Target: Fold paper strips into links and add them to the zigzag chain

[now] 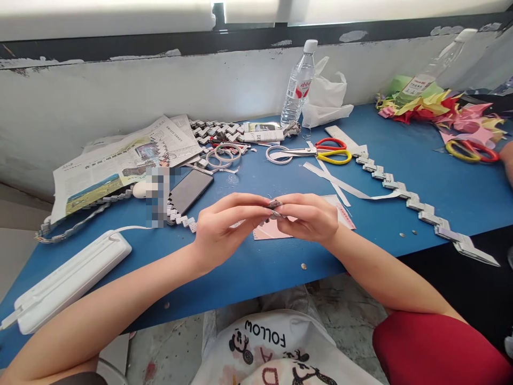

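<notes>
Above the middle of the blue table, my left hand and my right hand meet with fingertips pinched together. Between them is a small grey folded paper piece, largely covered by the fingers. Beneath the hands lies a pink and white printed sheet. To the right, a zigzag chain of folded paper runs toward the table's front edge. White paper strips lie between that chain and my right hand. Scissors with red and yellow handles rest beyond them, their blades by a roll of tape.
On the left are newspapers, a phone and a white power strip. Tape rings, a water bottle and a plastic bag stand toward the wall. Colourful folded paper and more scissors lie far right.
</notes>
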A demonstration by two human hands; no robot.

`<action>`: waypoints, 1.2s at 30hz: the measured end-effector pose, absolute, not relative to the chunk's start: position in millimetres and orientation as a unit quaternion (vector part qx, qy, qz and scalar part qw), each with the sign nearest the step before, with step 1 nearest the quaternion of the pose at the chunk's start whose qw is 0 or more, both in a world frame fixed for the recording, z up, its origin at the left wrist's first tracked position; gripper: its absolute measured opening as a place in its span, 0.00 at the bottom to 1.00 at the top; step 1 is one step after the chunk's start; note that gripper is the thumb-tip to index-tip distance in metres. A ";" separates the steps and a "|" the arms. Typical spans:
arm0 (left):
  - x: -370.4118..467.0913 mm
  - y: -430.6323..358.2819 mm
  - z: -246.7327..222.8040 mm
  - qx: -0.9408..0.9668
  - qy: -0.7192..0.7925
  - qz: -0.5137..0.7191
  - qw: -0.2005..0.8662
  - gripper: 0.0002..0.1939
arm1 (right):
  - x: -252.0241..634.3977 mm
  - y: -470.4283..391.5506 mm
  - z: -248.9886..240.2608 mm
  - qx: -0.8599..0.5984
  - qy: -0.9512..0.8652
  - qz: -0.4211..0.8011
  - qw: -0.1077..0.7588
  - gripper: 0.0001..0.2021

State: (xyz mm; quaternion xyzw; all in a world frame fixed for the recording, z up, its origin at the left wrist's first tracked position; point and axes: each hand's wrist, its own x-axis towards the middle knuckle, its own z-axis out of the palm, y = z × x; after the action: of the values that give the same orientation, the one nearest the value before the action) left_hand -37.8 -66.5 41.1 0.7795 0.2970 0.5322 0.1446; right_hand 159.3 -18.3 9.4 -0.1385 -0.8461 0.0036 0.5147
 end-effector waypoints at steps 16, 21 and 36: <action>-37.3 -66.4 43.5 0.771 0.307 0.536 0.159 0.08 | 157.6 -19.5 12.5 -0.125 -0.845 -0.014 0.520 0.11; -37.4 -66.5 42.8 0.774 0.314 0.529 0.149 0.07 | 159.0 -18.4 7.9 -0.167 -0.851 -0.004 0.498 0.12; -35.7 -66.6 43.0 0.759 0.326 0.537 0.170 0.06 | 161.2 -16.9 4.9 -0.157 -0.849 0.056 0.501 0.13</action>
State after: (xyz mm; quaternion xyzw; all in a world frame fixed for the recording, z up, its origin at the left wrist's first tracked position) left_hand -35.7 -66.6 43.0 0.7591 0.3260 0.5371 0.1704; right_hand 161.2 -16.9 4.9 -0.1565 -0.8492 0.0559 0.5012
